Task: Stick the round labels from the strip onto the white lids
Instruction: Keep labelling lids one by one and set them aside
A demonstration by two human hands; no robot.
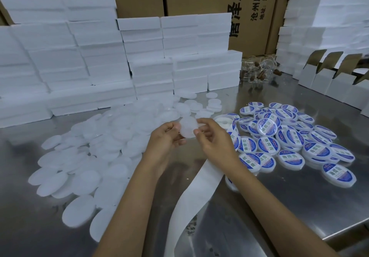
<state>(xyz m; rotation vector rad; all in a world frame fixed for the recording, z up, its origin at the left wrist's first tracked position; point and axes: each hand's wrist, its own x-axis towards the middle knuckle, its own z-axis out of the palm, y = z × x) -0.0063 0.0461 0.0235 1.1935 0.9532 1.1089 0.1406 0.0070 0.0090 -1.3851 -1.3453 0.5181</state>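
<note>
Currently, step in hand: a bare white lid (188, 127) is held up over the tabletop (259, 206), apparently being readied for its label.
Left hand (166, 139): fingers curled round the lid's left edge, gripping it.
Right hand (212, 136): thumb and fingers pinch the lid's right edge; whether a peeled label sits under the fingertips cannot be told.
Strip (232, 134): blue round labels on white backing, standing in a curl just right of the right hand; a small roll (222, 119) lies behind it.
Spent backing (191, 200): a long bare white band trailing toward the person, under the right forearm.
Doing it well: judged best to keep the lid steady by its rim, centre the label before it touches, then press from the middle outward so no bubble or crease is trapped.
Risk: an off-centre first touch is likely hard to correct.
Unlabelled lids (89, 156): a large loose heap, left of the hands.
Labelled lids (289, 136): a loose pile, right of the strip.
Open cartons (327, 76): a row at far right, flaps up; contents hidden.
Foam boxes (99, 56): stacked and closed, behind the heap; contents not visible.
Clear jars (257, 70): clustered at the back; contents unclear.
</note>
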